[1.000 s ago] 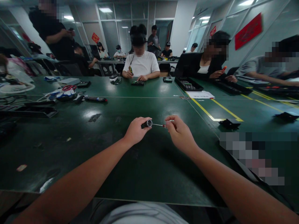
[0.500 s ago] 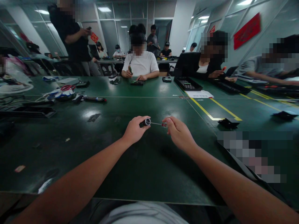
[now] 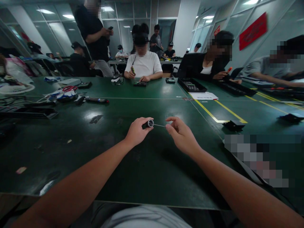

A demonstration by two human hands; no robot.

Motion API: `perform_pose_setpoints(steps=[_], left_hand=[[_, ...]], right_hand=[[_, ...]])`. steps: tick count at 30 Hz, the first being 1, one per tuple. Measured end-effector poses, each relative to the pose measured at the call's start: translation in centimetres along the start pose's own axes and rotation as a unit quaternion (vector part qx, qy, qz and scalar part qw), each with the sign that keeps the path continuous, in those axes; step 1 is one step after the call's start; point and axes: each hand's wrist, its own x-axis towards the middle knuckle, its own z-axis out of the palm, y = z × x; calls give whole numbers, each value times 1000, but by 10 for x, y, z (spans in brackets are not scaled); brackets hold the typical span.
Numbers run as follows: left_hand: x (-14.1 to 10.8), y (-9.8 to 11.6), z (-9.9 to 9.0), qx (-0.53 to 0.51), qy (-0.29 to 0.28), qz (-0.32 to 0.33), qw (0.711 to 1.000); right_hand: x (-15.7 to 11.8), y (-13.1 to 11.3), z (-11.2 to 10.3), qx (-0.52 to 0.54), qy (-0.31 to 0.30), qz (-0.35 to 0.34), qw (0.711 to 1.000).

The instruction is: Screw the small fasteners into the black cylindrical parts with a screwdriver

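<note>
Above the middle of the green table, my left hand [image 3: 137, 131] is closed around a dark cylinder [image 3: 150, 123] whose round, light-rimmed open end faces me. A thin metal rod [image 3: 159, 125] reaches from that end toward the right. At the rod's far end is my right hand [image 3: 179, 131], its thumb and fingers curled around the tip. Whatever lies inside these fingers is hidden behind them.
Across the green table [image 3: 147, 171] a person in a white shirt works on a dark device. Black trays [image 3: 192, 85] stand at the back right. A pen-like tool [image 3: 97, 100], red scissors [image 3: 70, 89] and cables lie left. Black pieces [image 3: 234, 125] lie right.
The red part seen at my right fingertips is no longer visible, and those fingers have shifted their hold. My left hand and the cylinder have hardly moved. The standing person appears further right.
</note>
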Motion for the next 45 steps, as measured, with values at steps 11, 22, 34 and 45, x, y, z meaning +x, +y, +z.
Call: perform_pose_setpoints(steps=[11, 22, 34, 45], left_hand=[[-1, 3, 0, 1, -8, 0, 1000], [-2, 3, 4, -6, -23, 13, 1000], [-3, 4, 3, 12, -37, 14, 999], [-2, 5, 4, 27, -41, 87, 995]], right_hand=[[3, 7, 2, 0, 35, -15, 999], [3, 2, 0, 37, 76, 3, 996], [2, 3, 4, 159, 81, -4, 984], [21, 23, 4, 364, 75, 159, 915]])
